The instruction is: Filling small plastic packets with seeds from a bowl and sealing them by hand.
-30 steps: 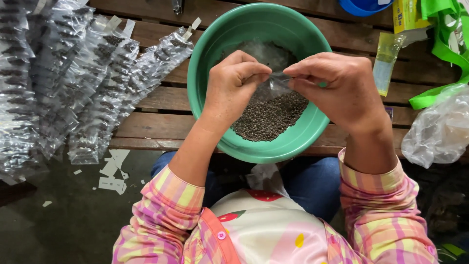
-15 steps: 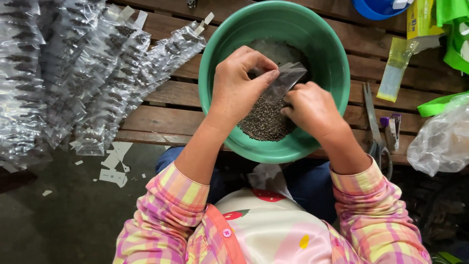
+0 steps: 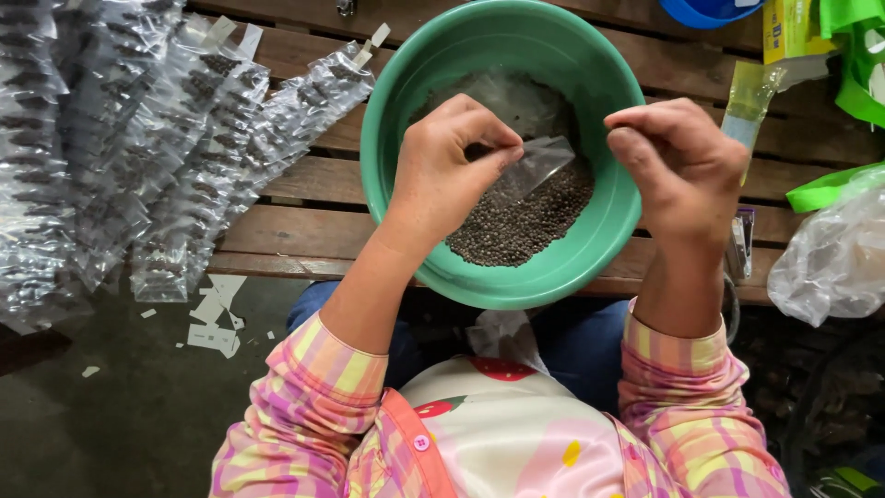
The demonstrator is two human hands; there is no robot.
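Clear sachet (image 3: 535,166) pinched by left hand (image 3: 442,175), right hand (image 3: 682,166) apart.

The left hand (image 3: 442,175) hides one end of the small clear bag (image 3: 535,166). The right hand's (image 3: 682,166) fingers curl under, their tips unseen. The blue tub (image 3: 705,11), far right, is cut off by the edge.

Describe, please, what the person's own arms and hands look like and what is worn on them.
Both hands are bare: no gloves or rings show on the left hand or the right hand. The forearms are uncovered. The left sleeve and right sleeve are pushed up, in a plaid of pink, yellow and purple.
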